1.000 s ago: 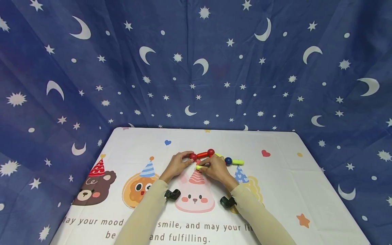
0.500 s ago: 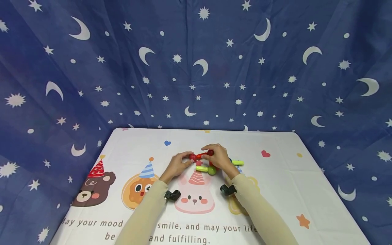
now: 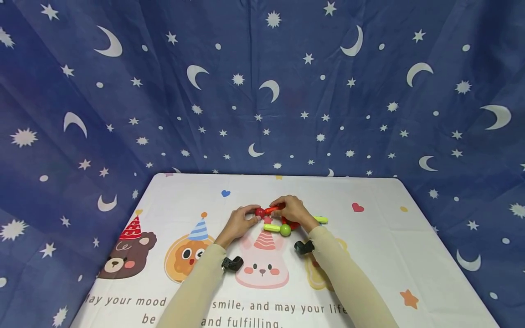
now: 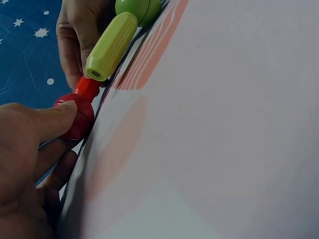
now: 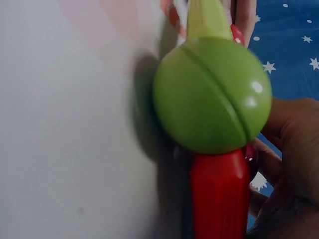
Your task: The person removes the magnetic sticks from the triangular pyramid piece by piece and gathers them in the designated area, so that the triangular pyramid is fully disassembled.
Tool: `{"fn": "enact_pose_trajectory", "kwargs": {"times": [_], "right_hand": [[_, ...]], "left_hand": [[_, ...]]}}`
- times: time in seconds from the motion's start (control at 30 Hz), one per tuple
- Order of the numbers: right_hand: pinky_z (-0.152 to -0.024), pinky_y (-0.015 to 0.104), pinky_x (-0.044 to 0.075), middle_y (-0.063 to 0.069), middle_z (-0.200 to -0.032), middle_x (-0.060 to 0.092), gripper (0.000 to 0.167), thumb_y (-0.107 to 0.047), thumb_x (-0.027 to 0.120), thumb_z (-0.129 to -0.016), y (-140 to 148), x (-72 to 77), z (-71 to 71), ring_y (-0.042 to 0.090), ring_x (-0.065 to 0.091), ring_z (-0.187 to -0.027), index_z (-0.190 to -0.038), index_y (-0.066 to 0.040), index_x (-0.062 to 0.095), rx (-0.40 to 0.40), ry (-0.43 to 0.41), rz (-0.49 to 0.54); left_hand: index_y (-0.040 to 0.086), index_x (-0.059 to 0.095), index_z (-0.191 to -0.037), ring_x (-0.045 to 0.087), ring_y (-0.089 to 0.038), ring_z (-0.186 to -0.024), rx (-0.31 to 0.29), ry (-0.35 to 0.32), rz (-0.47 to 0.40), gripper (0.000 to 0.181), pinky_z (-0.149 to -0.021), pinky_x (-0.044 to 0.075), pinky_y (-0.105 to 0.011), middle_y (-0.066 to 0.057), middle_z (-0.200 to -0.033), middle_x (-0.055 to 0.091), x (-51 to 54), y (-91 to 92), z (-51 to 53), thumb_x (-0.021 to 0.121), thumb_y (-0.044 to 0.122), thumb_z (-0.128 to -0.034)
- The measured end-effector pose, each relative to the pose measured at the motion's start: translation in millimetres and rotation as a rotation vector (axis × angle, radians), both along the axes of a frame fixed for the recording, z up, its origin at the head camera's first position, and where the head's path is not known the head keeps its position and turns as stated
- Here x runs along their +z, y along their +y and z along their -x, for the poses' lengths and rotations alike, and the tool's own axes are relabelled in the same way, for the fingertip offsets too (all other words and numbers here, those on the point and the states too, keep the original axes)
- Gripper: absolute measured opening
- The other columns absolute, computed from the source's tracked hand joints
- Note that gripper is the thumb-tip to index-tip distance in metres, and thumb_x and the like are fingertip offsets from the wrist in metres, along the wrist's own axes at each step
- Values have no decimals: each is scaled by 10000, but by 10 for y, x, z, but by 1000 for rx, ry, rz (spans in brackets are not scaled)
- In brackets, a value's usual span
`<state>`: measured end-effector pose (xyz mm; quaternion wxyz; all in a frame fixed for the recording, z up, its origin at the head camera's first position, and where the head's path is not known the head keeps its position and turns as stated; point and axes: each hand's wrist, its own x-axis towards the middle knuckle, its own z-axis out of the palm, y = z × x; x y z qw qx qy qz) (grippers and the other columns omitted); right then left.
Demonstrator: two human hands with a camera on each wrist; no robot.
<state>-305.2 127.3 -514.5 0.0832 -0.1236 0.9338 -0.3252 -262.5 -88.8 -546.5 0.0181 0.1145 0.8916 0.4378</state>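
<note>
The left hand (image 3: 239, 223) pinches a red ball (image 3: 260, 212) between thumb and fingers; in the left wrist view its thumb lies on that ball (image 4: 79, 119). A red stick (image 3: 270, 210) runs from the ball to the right hand (image 3: 294, 211), whose curled fingers hold its far end and mostly cover a second red ball. Nearer the wrists, a yellow-green stick (image 3: 272, 227) joins a green ball (image 3: 285, 230). In the right wrist view a red stick (image 5: 220, 194) meets the green ball (image 5: 213, 94), beside the right hand (image 5: 299, 149).
Another yellow-green stick (image 3: 321, 219) shows beyond the right wrist. The white printed tablecloth (image 3: 369, 255) lies under everything, and a blue curtain (image 3: 262, 54) with stars and moons hangs behind the table's far edge.
The right hand has moved from the near yellow-green stick up to the far red stick and its right ball, uncovering the green ball. The left hand keeps its hold on the left red ball.
</note>
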Motion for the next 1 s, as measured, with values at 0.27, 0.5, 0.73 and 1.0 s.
{"fn": "enact_pose_trajectory", "kwargs": {"times": [0.27, 0.5, 0.73, 1.0], "right_hand": [[-1026, 481, 425, 33, -1101, 724, 210, -251, 808, -806, 17, -14, 35, 246, 604, -1082, -1014, -228, 782, 4, -15, 30], [-1023, 501, 403, 43, -1102, 724, 184, -261, 801, -815, 50, -33, 42, 255, 605, -1070, -995, -229, 785, -12, -4, 12], [-1015, 490, 408, 43, -1121, 721, 192, -272, 808, -810, 44, -47, 32, 252, 602, -1073, -999, -249, 785, -6, -8, 3], [-1014, 468, 419, 42, -1129, 711, 196, -269, 813, -804, 16, -38, 21, 247, 585, -1080, -998, -263, 785, -23, -21, 2]], "left_hand": [[203, 652, -1257, 560, -294, -1256, 11, 20, -15, 369, -1108, 361, -508, -4, -1198, 716, -12, 5, 7, 719, 247, -897], [184, 635, -1264, 613, -247, -1153, 25, -27, -117, 369, -1029, 446, -464, -45, -1155, 706, -1, 4, -7, 709, 246, -907], [159, 623, -1295, 638, -199, -1051, 78, -37, -184, 407, -935, 486, -404, -48, -1134, 707, 69, -94, -6, 715, 216, -903], [128, 602, -1325, 639, -241, -1066, 132, -3, -141, 429, -956, 466, -424, -103, -1141, 700, 102, -368, 144, 703, 202, -914]]}}
